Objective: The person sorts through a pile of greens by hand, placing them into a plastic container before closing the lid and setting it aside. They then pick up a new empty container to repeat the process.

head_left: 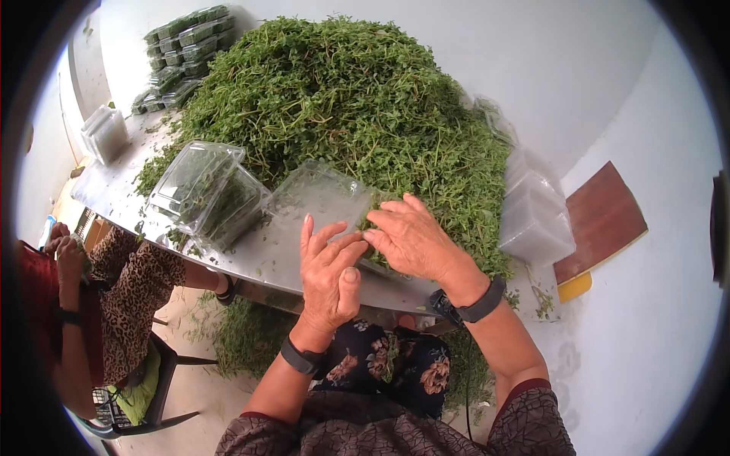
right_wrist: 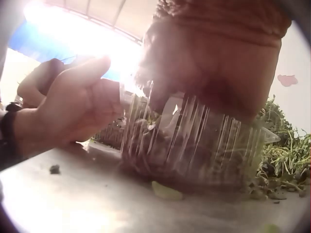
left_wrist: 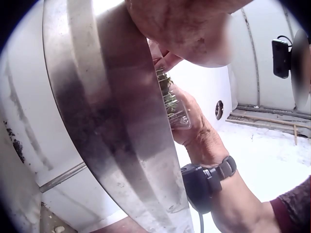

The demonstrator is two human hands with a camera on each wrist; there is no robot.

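A clear ribbed plastic box [right_wrist: 194, 141] holding some greens stands on the metal table under my right hand [head_left: 414, 243]; its clear lid [head_left: 323, 199] lies folded back to the left. The right fingers bend loosely over the box's top, with greens at the fingertips. My left hand [head_left: 331, 273] is beside it, palm turned inward, thumb up and fingers spread, its fingertips close to the right ones. In the right wrist view the left hand [right_wrist: 80, 102] holds nothing. The table edge partly hides the box in the left wrist view.
A large heap of greens [head_left: 327, 99] covers the table's back. Filled boxes [head_left: 217, 190] sit left, more stacked [head_left: 182, 53] behind. Empty box stacks stand at far left [head_left: 104, 134] and right [head_left: 536, 209]. Another person [head_left: 76, 304] sits at left.
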